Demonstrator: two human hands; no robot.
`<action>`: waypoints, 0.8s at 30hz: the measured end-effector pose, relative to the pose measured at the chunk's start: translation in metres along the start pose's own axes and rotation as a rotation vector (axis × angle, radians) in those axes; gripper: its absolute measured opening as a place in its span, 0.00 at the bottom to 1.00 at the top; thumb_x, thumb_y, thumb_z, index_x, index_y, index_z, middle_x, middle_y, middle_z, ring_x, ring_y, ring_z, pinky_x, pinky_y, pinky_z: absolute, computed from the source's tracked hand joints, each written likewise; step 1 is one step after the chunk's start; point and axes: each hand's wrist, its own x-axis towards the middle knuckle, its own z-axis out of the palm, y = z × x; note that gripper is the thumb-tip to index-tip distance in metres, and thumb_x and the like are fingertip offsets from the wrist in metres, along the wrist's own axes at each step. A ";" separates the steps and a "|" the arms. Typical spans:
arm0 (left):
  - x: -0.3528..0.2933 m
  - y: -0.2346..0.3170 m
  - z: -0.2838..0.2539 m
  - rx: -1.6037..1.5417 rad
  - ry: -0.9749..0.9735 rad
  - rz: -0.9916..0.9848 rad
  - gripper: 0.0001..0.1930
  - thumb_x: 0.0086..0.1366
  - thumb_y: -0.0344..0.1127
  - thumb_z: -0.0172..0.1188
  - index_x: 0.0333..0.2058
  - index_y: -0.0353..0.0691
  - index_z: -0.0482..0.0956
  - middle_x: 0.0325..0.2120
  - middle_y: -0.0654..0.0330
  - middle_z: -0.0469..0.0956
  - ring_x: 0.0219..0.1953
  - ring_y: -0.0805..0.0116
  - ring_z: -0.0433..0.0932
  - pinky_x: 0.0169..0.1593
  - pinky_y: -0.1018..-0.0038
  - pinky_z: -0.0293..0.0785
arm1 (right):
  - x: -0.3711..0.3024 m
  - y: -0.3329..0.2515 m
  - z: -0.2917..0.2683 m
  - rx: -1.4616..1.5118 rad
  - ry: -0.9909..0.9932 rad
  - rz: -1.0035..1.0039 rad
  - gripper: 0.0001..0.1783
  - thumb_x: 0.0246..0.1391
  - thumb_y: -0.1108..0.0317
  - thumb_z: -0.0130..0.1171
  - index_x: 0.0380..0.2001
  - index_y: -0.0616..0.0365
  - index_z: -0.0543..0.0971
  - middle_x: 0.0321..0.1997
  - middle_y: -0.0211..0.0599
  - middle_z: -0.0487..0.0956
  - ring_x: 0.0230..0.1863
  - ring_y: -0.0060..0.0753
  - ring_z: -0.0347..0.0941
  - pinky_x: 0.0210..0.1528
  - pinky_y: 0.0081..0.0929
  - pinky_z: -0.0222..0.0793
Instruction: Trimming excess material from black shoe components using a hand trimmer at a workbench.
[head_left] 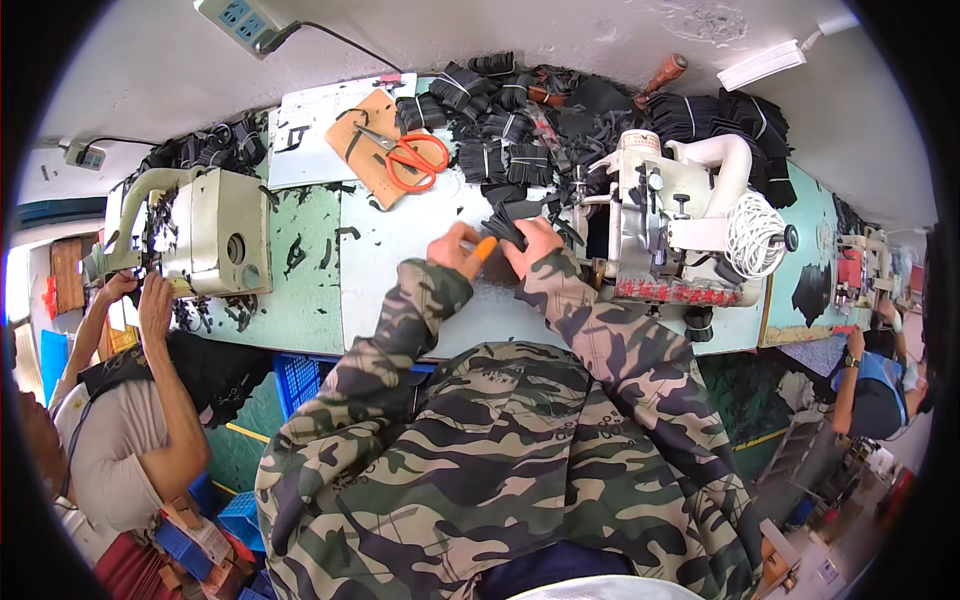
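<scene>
My right hand (533,243) grips a fanned stack of black strips (505,226) over the white work board (390,290). Just left of it, my left hand (456,248) has its fingers curled. A bright orange rounded piece (485,248) shows at that hand's fingertips, pointing toward the stack; whether it is worn or held is unclear. Beyond my hands lie tied bundles of black strips (528,164). Orange-handled scissors (415,162) rest on a brown piece of card (365,150), apart from both hands.
A white machine (660,220) with a coil of white cord (755,235) stands close on my right. Another machine (215,235) is at the left, where a co-worker's hands (153,300) are busy. Black scraps litter the green tabletop (305,240). Another person (875,385) works far right.
</scene>
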 end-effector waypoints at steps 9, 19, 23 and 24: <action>-0.043 0.052 -0.008 -0.787 -0.182 0.021 0.09 0.53 0.26 0.63 0.26 0.33 0.69 0.21 0.65 0.73 0.24 0.82 0.71 0.27 0.86 0.68 | -0.060 -0.052 -0.063 0.318 -0.004 -0.044 0.22 0.38 0.74 0.66 0.41 0.66 0.74 0.32 0.38 0.73 0.26 0.24 0.74 0.23 0.18 0.68; -0.059 0.111 -0.009 -0.816 -0.415 0.206 0.06 0.54 0.23 0.60 0.29 0.32 0.71 0.24 0.62 0.75 0.28 0.78 0.75 0.30 0.83 0.71 | -0.093 -0.040 -0.132 0.669 -0.185 0.218 0.12 0.47 0.69 0.61 0.32 0.68 0.76 0.27 0.34 0.73 0.26 0.20 0.71 0.26 0.19 0.66; -0.068 0.132 0.015 -0.786 -0.315 0.136 0.08 0.51 0.23 0.61 0.29 0.30 0.72 0.23 0.59 0.78 0.27 0.76 0.77 0.29 0.81 0.72 | -0.097 -0.030 -0.158 0.622 -0.155 0.319 0.12 0.50 0.66 0.55 0.27 0.66 0.75 0.22 0.34 0.74 0.24 0.21 0.70 0.26 0.19 0.65; -0.067 0.131 0.023 -0.779 -0.329 0.143 0.08 0.51 0.23 0.61 0.29 0.30 0.72 0.23 0.59 0.78 0.27 0.76 0.77 0.29 0.81 0.72 | -0.096 -0.024 -0.165 0.557 -0.161 0.342 0.13 0.51 0.63 0.55 0.27 0.65 0.75 0.22 0.34 0.75 0.24 0.22 0.71 0.26 0.21 0.65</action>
